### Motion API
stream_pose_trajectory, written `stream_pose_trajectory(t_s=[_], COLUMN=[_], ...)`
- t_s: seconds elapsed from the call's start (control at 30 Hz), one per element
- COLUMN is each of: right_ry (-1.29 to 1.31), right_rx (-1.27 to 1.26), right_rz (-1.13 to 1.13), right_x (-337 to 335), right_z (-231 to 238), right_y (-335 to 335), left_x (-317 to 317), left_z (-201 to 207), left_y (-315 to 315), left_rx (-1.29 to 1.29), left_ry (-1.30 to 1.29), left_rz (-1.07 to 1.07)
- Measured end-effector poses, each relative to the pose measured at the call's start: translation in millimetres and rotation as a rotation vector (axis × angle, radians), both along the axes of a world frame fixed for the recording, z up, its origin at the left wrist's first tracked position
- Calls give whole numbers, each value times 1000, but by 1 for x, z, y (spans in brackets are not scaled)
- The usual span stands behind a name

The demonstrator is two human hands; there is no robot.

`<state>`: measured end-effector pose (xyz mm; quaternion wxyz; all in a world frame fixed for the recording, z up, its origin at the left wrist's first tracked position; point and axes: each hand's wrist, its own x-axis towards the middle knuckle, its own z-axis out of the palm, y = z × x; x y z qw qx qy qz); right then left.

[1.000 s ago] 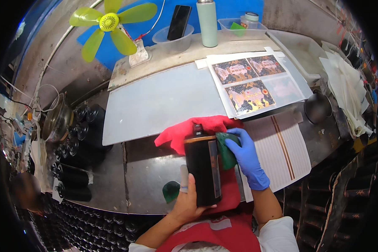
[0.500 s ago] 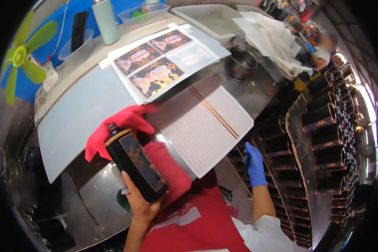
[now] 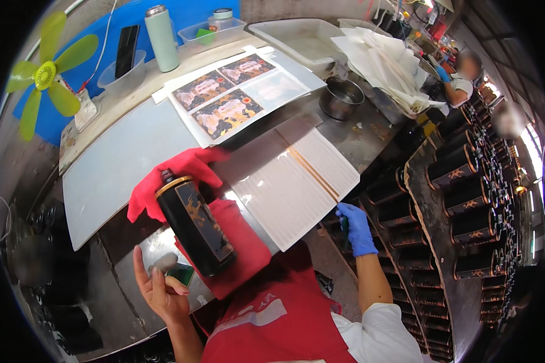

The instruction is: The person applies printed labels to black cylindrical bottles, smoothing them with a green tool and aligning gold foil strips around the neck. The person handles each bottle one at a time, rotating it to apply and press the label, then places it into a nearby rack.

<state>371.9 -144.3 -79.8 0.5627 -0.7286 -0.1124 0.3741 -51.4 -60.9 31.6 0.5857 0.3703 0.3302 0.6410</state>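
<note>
A black bottle (image 3: 195, 225) with a gold band and a gold-patterned label lies tilted across two folded red cloths (image 3: 246, 237) at the table's near edge. My left hand (image 3: 166, 296), bare, is off the bottle, its index finger stretched out and nothing in its grasp. Beside its fingers sits a small dark green object (image 3: 181, 274), partly hidden. My right hand (image 3: 358, 231), in a blue glove, is closed around something dark green that I cannot make out. Its fingertips are at the near right edge of a ribbed white sheet (image 3: 272, 199), by the end of two gold strips (image 3: 312, 170).
Printed sheets (image 3: 242, 91) lie behind the ribbed sheet, with a metal pot (image 3: 341, 100) to their right. A green fan (image 3: 45, 75) and a flask (image 3: 162, 42) stand at the back left. Racks of black bottles (image 3: 454, 175) fill the right, where a co-worker (image 3: 460, 88) stands.
My left hand has let go of the bottle and drawn back to the left; the bottle now rests on the cloth. My right hand has moved left to the ribbed sheet's edge.
</note>
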Motion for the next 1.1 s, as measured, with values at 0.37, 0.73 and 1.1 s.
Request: stream_pose_trajectory(t_s=[0.37,0.73,1.1], right_ry=[-229,-16,-339], right_rx=[104,107,-168], right_rz=[504,654,1034], right_x=[-45,-57,-92], right_z=[145,195,225], right_y=[27,54,53], left_x=[20,40,42], left_z=[0,-34,15], left_y=[-15,-2,-15], left_rx=[368,473,636], left_ry=[1230,1076,1117], left_rz=[-36,55,107])
